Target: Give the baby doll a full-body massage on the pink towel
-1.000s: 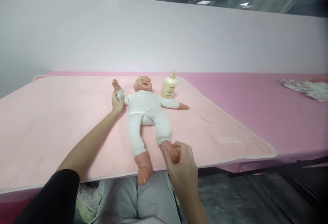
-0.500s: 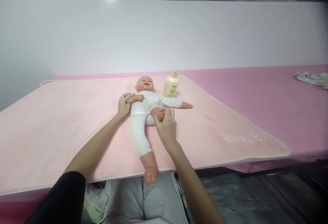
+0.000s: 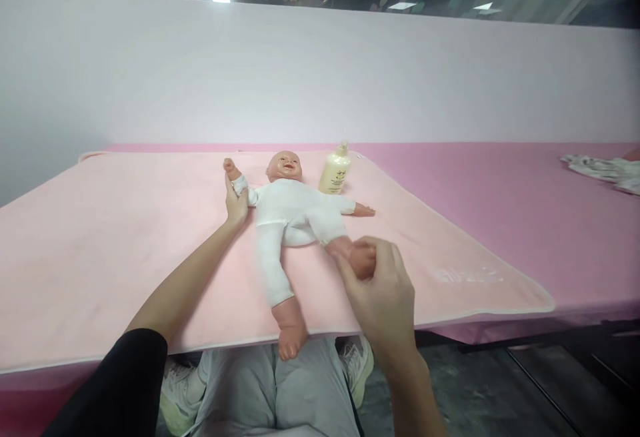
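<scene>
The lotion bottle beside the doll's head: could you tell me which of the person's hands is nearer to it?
Left. The left hand holds the doll's raised arm, across its head from the lotion bottle. The right hand grips a foot, nearer the blanket's front edge.

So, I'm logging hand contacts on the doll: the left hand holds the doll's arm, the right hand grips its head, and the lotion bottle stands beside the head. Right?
Not quite. In the head view the right hand grips the doll's foot, not its head. The rest holds: the left hand holds the doll's arm, and the lotion bottle stands beside the head.
</scene>
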Tool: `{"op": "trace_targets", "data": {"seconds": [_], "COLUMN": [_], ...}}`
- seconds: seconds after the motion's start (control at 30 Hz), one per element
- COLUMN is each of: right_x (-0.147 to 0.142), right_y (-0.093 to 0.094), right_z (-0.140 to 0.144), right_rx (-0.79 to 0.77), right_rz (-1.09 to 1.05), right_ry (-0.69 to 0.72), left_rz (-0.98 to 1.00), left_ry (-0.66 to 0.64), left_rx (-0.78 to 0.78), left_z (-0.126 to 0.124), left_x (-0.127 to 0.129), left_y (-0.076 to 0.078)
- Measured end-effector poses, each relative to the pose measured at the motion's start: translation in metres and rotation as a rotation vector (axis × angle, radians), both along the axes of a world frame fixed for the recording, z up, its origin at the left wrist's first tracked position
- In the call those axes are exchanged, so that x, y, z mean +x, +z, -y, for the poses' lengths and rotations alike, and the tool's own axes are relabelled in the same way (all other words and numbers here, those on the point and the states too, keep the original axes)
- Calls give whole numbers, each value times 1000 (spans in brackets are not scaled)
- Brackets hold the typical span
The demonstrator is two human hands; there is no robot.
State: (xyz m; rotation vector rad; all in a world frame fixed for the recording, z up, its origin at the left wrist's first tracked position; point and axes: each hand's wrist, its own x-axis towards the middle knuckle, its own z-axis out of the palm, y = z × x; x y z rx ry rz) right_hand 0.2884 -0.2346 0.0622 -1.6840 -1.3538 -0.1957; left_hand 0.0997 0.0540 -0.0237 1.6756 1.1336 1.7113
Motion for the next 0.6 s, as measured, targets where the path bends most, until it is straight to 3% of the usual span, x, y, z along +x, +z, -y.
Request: {"op": "trace_targets", "data": {"seconds": [0.07, 0.17, 0.27, 0.33, 0.47, 0.6], "right_x": [2, 2, 2, 1, 2, 11], "right_y": [8, 5, -8, -16, -33, -47], "right_z": [-32, -77, -86, -67, -2, 42], "right_rx": [18, -82, -85, -45, -18, -199], "right_rz": [-21, -42, -96, -121, -165, -221], "right_ry": [10, 63, 84, 65, -16, -51], "left_rz": [-138, -435, -574, -516, -248, 36], "left_ry": [-12, -68, -111, -103, -95, -21], "left_rx": [57, 153, 216, 179, 69, -138], "left_z": [6, 16, 22, 21, 9, -5], "left_x": [2, 8, 11, 10, 6, 3], "left_y": [5, 13, 17, 16, 6, -4]}}
